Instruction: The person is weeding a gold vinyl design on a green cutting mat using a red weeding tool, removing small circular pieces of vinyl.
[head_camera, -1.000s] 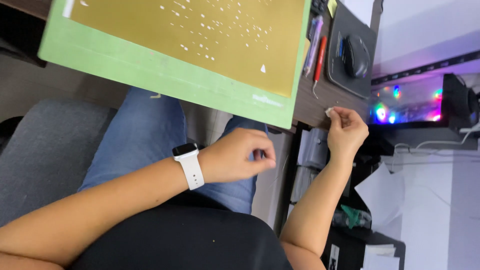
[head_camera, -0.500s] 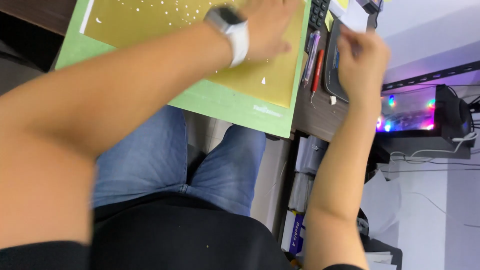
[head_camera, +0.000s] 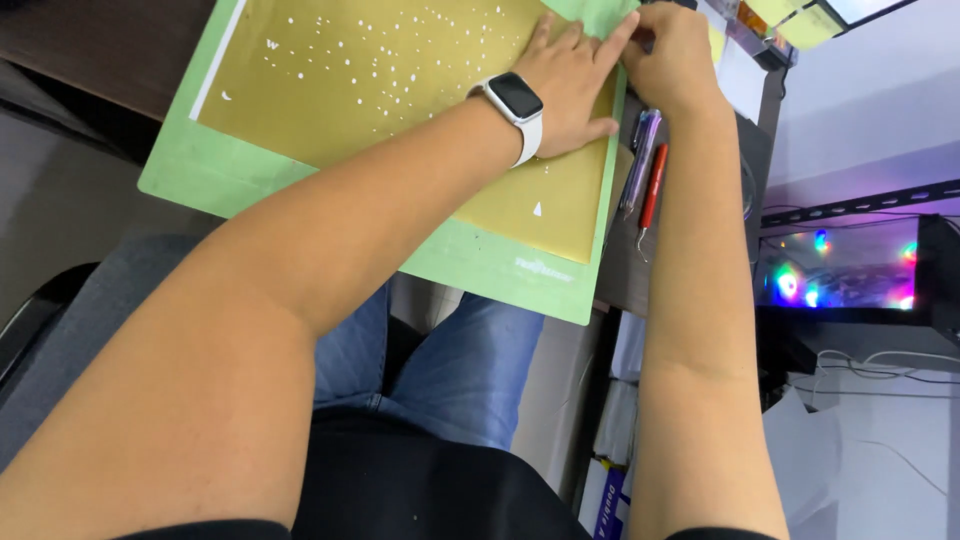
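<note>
A: Where are we resting our left hand (head_camera: 568, 85)?

B: We are laying it flat, fingers spread and gripping nothing, on the gold sheet (head_camera: 400, 100) stuck to the green mat (head_camera: 470, 255). The sheet is lying directly under our palm and stretching away to its left.

A: And our right hand (head_camera: 672, 55)?

B: We are curling it just beside the left fingertips, at the mat's far corner; we cannot tell whether it is pinching anything. Two pens (head_camera: 645, 170) are lying just below it, off the mat's edge.
</note>
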